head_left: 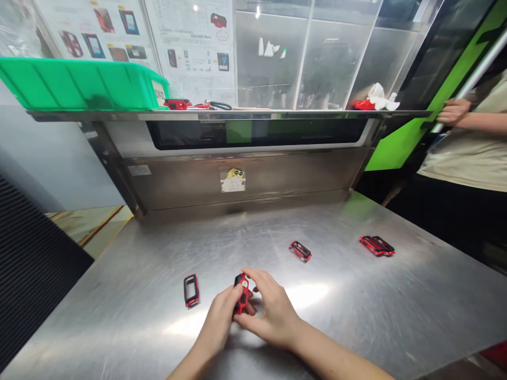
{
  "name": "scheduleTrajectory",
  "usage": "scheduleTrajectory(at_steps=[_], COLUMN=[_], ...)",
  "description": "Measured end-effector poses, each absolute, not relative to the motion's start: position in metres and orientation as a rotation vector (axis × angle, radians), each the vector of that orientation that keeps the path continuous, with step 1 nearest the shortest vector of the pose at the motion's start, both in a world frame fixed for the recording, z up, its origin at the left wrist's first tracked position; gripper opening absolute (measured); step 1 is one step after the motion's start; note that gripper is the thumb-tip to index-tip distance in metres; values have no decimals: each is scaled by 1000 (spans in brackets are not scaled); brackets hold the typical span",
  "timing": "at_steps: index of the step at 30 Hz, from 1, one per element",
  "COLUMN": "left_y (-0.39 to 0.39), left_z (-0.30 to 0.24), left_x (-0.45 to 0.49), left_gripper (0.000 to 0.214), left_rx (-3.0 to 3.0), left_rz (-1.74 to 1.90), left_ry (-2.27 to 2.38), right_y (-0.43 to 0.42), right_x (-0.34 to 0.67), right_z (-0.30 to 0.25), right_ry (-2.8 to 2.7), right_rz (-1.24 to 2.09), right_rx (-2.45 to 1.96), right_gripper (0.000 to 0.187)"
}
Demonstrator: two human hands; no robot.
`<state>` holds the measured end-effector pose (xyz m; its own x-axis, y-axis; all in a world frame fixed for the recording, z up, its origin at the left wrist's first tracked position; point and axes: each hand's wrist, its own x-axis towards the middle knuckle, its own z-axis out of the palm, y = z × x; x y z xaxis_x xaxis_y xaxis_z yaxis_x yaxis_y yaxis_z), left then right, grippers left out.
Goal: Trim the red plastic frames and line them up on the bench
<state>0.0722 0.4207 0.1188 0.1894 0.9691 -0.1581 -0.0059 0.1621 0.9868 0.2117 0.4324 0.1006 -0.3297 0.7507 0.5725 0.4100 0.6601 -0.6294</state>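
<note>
While your left hand [219,318], thumb on face, fingers mostly hidden, grips red-black case [244,296] right of hollow frame [192,302], half-open right hand [274,310] holds case's ends: support edges evenly; spare face hard pressure.

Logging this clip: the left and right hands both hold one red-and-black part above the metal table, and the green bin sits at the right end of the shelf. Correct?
Not quite: the green bin sits at the left end of the shelf, as the head view shows. The left hand and right hand do both hold one red-and-black part above the metal table.
</note>
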Motion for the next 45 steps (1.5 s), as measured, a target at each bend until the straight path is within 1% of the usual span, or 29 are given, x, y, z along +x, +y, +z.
scheduleTrajectory(at_steps=[2,4,9,13,16,18,21,22,24,27,29,30,32,34,36,38,40,42,45], left_y=[418,415,413,414,414,414,415,415,415,415,415,416,417,420,422,423,424,425,426], left_z=[121,123,124,124,119,114,107,106,107,114,120,122,125,126,125,125,125,126,127], left_x=[74,75,75,75,75,74,69,67,65,65,66,67,67,66,65,64,65,65,66], left_gripper=[41,41,43,45,53,54,54,55,53,38,30,27,23,21,30,37,36,31,27], left_rx=[1013,895,796,825,887,1020,1357,1474,1657,1733,1663,1601,1445,1256,1058,877,758,670,536], left_rz=[932,913,892,885,865,979,1291,1347,1316,1240,1300,1347,1403,1399,1362,1333,1318,1302,1265], left_ry=[1019,919,726,691,764,948,1242,1273,1252,1231,1263,1290,1321,1281,1198,1113,1038,1001,1048], right_y=[432,432,432,431,429,429,430,432,434,438,440,441,443,445,446,446,446,446,446], right_x=[213,214,215,214,213,213,212,212,212,212,212,213,216,219,222,224,224,224,223], right_z=[101,101,100,100,101,103,107,108,108,106,104,103,103,103,104,105,106,108,111], right_ry=[-1967,-1973,-1948,-1947,-1929,-1843,-1631,-1561,-1438,-1331,-1326,-1347,-1472,-1737,-2071,-2346,-2498,-2548,-2549], right_rz=[502,513,462,428,458,575,915,1035,1237,1440,1509,1512,1399,1102,742,491,364,272,221], right_rx=[-889,-840,-712,-675,-700,-770,-888,-907,-904,-813,-739,-732,-809,-947,-1046,-1093,-1143,-1188,-1213], right_gripper=[70,74,85,84,82,77,60,55,48,50,51,49,37,25,32,38,30,19,13])
